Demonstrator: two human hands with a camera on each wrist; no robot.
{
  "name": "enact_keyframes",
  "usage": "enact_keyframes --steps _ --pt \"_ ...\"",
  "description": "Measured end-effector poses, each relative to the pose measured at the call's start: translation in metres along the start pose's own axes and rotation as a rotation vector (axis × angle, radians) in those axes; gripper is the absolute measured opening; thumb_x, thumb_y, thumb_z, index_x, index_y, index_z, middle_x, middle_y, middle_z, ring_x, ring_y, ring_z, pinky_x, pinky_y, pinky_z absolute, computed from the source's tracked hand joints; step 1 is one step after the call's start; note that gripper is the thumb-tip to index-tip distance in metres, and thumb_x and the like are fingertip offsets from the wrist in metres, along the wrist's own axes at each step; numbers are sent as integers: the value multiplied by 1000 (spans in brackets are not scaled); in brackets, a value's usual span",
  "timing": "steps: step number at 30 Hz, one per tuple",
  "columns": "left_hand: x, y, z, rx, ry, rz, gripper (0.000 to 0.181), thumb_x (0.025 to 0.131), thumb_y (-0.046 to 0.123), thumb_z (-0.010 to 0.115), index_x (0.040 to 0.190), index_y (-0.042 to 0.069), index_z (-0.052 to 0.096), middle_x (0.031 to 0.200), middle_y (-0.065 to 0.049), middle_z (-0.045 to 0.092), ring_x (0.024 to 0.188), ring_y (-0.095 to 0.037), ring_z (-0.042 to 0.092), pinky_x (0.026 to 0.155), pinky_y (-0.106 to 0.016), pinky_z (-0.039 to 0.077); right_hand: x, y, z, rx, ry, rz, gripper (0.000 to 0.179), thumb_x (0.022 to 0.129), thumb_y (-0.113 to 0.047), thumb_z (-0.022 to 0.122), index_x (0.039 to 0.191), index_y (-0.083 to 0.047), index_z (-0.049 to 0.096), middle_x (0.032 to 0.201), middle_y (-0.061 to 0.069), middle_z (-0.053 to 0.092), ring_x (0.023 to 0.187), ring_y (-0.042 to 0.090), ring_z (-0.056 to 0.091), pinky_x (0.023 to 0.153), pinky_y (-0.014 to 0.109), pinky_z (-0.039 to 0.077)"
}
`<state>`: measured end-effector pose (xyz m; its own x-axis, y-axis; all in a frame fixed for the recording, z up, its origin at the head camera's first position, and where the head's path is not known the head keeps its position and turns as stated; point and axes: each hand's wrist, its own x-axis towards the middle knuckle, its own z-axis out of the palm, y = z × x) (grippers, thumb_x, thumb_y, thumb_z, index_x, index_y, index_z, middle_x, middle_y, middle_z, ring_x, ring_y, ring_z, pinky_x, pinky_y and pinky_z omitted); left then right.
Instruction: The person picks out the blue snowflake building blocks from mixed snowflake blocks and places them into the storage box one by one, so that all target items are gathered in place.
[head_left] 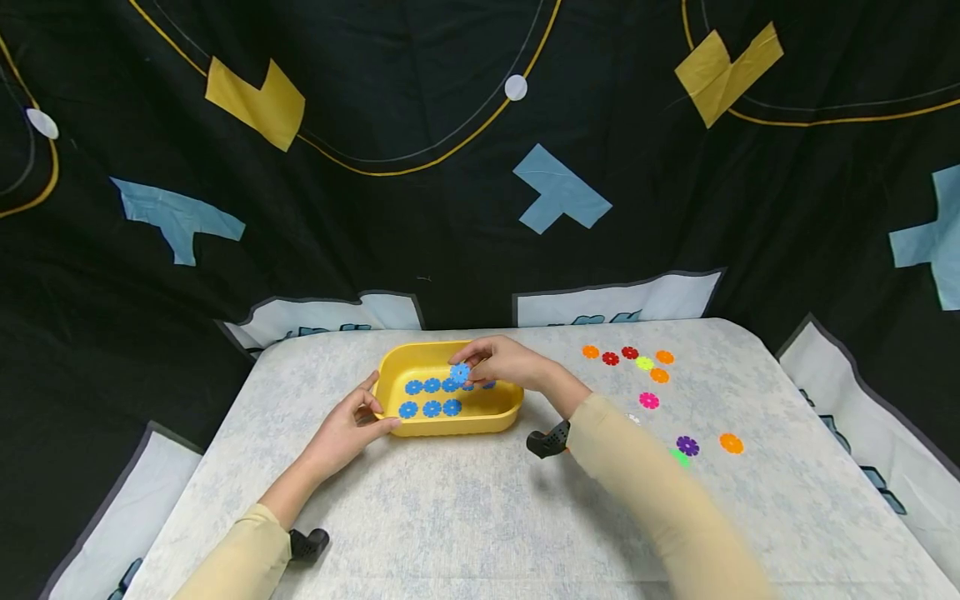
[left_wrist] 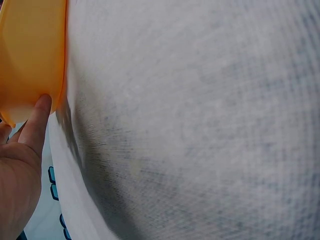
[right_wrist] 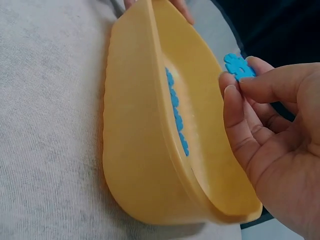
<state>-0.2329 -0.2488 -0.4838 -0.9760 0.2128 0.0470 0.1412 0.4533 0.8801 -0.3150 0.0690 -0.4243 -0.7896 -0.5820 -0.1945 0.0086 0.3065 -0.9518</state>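
A yellow plastic basin (head_left: 457, 426) sits on the table with several blue flower-shaped discs (head_left: 432, 408) laid in two rows on its floor. My left hand (head_left: 347, 429) holds the basin's left end, thumb at the front rim and fingers along the side. In the left wrist view a finger (left_wrist: 39, 120) lies against the basin's wall (left_wrist: 30, 60). Above the basin, my right hand (head_left: 506, 362) pinches one blue flower-shaped disc (right_wrist: 239, 66) between thumb and fingertips. That hand partly covers the back row of discs and the basin's right side.
To the right on the cloth-covered table (head_left: 450, 517) lie scattered flower-shaped discs: orange (head_left: 732, 443), red (head_left: 611, 358), yellow (head_left: 644, 363), pink (head_left: 648, 401), purple (head_left: 687, 446) and green (head_left: 680, 457). My right sleeve (head_left: 645, 475) hides part of that area. A black curtain (head_left: 420, 233) hangs behind.
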Motion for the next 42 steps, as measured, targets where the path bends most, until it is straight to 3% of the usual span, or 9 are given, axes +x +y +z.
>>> enact_keyframes --steps 7,18,22,25,31,38,42 --pt "1 -3 0 0 1 5 48 87 39 83 100 5 52 169 -9 20 134 -39 52 111 -46 43 7 -5 7 -72 -61 11 29 96 5 60 120 -7 72 100 12 62 87 29 62 99 56 51" --pt "-4 0 -2 -1 0 6 43 89 32 83 101 5 51 169 -11 19 135 -41 51 111 -47 43 13 -6 5 -197 -116 28 32 95 6 62 124 -3 69 90 8 59 80 27 57 90 49 53" --pt "-3 0 -1 -3 5 12 42 89 30 83 101 5 52 169 -12 19 136 -42 49 112 -49 42 15 -5 6 -258 -127 22 34 93 9 60 125 1 68 86 6 57 75 23 55 75 35 52" --pt "-2 -4 -1 -10 8 18 43 88 31 84 102 5 52 169 -10 19 137 -42 48 112 -49 42 16 -5 6 -300 -134 25 33 92 9 60 121 -1 70 85 7 57 76 25 55 73 32 51" --pt "-5 6 0 -11 7 6 41 90 27 82 102 3 51 169 -12 18 138 -43 47 113 -51 41 18 -4 5 -351 -132 64 31 92 9 59 118 -3 71 88 10 58 83 33 57 85 46 54" --pt "-11 27 -1 -15 6 -7 36 91 16 80 100 -2 51 168 -18 19 136 -47 48 112 -55 40 21 -2 3 -401 -125 94 33 90 12 56 113 -6 73 86 9 60 75 25 59 73 31 54" --pt "-9 18 0 -11 10 -3 37 91 20 81 100 1 51 169 -16 18 136 -45 47 112 -53 41 22 0 5 -444 -128 99 34 90 13 55 113 -5 72 87 9 62 73 22 62 70 27 56"
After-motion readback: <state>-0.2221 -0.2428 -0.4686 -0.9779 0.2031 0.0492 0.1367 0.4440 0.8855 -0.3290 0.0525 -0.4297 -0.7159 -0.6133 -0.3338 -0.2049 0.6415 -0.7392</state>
